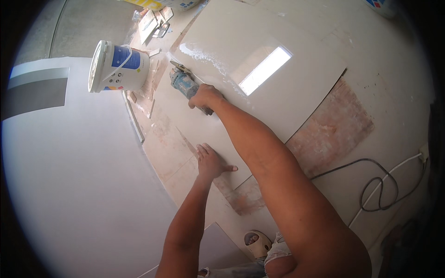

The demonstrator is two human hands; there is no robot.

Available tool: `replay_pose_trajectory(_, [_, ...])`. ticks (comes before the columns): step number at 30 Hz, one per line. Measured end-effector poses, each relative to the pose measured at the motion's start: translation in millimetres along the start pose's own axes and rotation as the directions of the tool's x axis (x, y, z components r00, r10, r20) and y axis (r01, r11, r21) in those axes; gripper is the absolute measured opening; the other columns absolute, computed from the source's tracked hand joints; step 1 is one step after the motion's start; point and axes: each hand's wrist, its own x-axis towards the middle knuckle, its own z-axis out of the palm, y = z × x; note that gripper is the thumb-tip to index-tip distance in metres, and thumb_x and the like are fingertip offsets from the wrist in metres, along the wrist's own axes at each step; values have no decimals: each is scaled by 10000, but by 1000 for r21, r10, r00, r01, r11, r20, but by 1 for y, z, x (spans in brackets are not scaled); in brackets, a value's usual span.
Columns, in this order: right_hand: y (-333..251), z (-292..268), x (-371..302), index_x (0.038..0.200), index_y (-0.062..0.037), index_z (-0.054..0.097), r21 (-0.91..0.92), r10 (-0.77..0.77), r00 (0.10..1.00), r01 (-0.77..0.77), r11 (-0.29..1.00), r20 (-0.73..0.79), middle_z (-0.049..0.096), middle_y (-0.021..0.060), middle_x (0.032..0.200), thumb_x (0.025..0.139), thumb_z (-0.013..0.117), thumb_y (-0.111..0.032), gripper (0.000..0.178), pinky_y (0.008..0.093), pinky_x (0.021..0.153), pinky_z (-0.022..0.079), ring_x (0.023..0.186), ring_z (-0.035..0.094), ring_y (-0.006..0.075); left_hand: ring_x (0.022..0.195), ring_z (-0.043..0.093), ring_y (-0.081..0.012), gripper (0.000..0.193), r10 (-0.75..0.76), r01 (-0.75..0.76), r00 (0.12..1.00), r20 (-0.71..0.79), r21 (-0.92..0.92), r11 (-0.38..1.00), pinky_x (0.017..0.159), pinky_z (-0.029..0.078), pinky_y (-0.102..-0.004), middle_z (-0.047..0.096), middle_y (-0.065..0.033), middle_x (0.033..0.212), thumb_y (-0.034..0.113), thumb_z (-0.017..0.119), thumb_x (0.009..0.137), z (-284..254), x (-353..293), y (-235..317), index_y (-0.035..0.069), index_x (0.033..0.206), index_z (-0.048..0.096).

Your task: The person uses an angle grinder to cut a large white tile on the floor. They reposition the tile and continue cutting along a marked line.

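While on tile, right hand round grinder

Pale tiled floor with a bare reddish patch, white wall at left.

Blue angle grinder on edge of large glossy cream tile, lying flat.

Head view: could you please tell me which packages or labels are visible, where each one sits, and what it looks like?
White bucket: on the floor left of the right hand, round, tilted, blue label with small coloured dots.
Yellow and white package: top edge, partly cut off.
White container: top right corner, blue and red label.
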Motion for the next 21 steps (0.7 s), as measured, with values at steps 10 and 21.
replay_pose_trajectory(10, [7, 9, 11, 1245, 3, 620, 0, 14, 999, -14, 1000, -43, 676, 174, 1241, 654, 817, -334, 708, 368, 977, 531, 1130, 678, 280, 1251, 495, -359, 1243, -45, 66, 997, 68, -996, -52, 1071, 421, -483, 331, -226, 1491, 746, 704, 751, -61, 55, -23, -90, 1514, 188])
replay_pose_trajectory(21, [9, 9, 6, 1244, -16, 642, 9, 34, 997, -34, 999, -73, 671, 173, 1260, 803, 731, -299, 531, 384, 989, 529, 1175, 657, 294, 1339, 410, -332, 848, 148, 60, 989, 19, -958, -280, 1094, 412, -522, 349, -190, 1484, 711, 566, 882, -115, 80, 42, 108, 1455, 403])
